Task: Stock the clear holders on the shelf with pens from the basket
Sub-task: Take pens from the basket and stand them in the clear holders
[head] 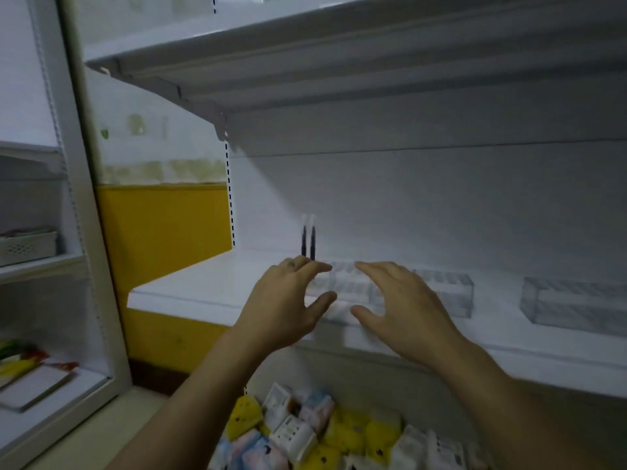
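Near the white metal shelf's [190,283] front edge, a clear plastic gridded holder [349,286] is being flanked by the left hand [288,307] and right hand [403,310], both spread wide and empty. Two dark upright pens [308,242] at its far-left corner are being partly hidden by the left fingers [315,268]; contact is being obscured by blur.

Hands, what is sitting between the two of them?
Head view: a clear plastic gridded holder on the white shelf shows between the left hand and right hand.

Two dark pens [308,244] stand on the shelf [190,283]. Clear holders [576,307] on the shelf: two or three, one join hidden. Two hands over it: left hand [285,307], right hand [403,307]. Below the shelf, packets [291,432] too many to count
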Motion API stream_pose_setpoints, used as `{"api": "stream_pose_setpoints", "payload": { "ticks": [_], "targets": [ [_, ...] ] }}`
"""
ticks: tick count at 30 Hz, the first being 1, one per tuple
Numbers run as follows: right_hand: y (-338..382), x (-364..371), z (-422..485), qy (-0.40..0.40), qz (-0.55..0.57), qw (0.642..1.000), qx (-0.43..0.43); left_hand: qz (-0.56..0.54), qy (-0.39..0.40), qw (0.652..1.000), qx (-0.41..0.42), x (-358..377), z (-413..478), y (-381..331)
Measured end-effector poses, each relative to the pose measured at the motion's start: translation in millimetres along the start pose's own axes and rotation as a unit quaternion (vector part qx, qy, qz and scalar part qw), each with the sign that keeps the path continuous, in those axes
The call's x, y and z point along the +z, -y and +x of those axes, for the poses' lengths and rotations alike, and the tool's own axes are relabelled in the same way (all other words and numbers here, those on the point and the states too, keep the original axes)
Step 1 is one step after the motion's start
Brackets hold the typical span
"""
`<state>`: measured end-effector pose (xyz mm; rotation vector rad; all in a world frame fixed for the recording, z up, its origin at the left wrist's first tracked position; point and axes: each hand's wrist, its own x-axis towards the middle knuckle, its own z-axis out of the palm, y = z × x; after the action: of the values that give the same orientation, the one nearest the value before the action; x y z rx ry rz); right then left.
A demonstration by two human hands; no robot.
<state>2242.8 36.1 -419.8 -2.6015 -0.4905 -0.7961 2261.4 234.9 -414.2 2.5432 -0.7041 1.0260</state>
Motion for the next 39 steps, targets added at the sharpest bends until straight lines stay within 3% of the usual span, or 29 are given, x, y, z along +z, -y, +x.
{"api": "stream_pose_setpoints", "payload": {
  "ticks": [4, 8, 17, 24, 32, 39],
  "targets": [
    [-7.2, -11.9, -79.3, -0.030, 0.019, 0.999, 0.009, -0.011, 0.003, 0.999, 0.040, 9.3, -52.9, -46.3],
    [-19.7, -5.9, -153.3, -0.010, 0.015, 0.999, 0.035, -0.041, 0.077, 0.996, 0.027, 42.7, -110.6, -89.6],
    [-84.0, 77.9, -274.0, 0.237, -0.023, 0.952, 0.190, -0.058, 0.303, 0.951, -0.026, 156.0, -225.7, -141.0],
    [-136.4, 169.3, -348.5, 0.423, 0.002, 0.859, 0.288, -0.084, 0.465, 0.878, -0.073, 255.5, -288.3, -148.6],
    [-166.4, 241.4, -473.2, 0.589, 0.044, 0.707, 0.389, -0.104, 0.634, 0.754, -0.138, 355.2, -374.5, -156.1],
    [-185.7, 277.6, -476.6, 0.555, 0.072, 0.716, 0.418, -0.133, 0.689, 0.689, -0.182, 408.3, -431.4, -161.1]
  ]
}}
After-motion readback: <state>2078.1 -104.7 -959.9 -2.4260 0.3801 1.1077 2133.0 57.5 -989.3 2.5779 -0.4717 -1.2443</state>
